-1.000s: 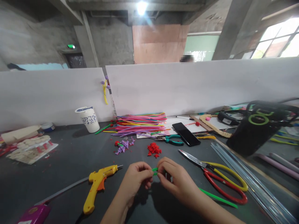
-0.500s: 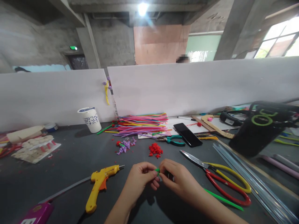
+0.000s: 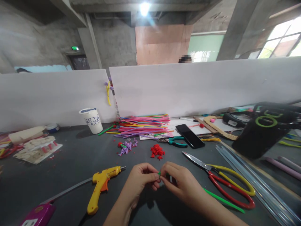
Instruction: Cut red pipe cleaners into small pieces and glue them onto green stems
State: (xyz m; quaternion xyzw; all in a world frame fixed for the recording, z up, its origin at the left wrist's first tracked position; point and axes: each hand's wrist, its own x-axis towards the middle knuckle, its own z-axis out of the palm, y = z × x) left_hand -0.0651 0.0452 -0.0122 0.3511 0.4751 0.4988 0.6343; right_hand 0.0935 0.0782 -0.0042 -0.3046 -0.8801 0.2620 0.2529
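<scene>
hands pinching one green stem | left hand grips its end | right hand grips beside | glue gun left | scissors right

— What sort of place was that?
— A craft workshop, I'd say. My table carried a yellow glue gun, big scissors, pliers and a heap of coloured craft stems.
— And the room?
— Bare concrete walls and pillars, with white boards dividing the work places.
</scene>
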